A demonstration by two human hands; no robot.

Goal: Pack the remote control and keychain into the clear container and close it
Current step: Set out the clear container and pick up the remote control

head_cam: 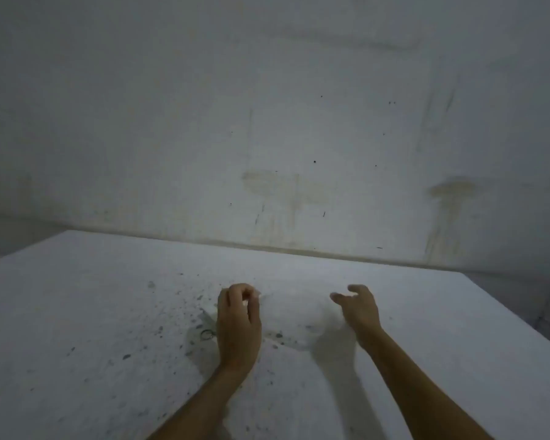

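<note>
Left hand (238,325) curled, speckled white table (77,312)

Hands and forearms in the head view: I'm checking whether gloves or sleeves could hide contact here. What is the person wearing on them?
Nothing shows on either. The left hand and right hand are bare, with no gloves, rings, watch or bands that can be made out. Both forearms are uncovered down to the bottom edge of the picture, so no sleeve is in view. The picture is dim and soft.

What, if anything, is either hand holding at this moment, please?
Cannot be told: the left hand is curled, contents unseen; the right hand looks open and empty.
</note>
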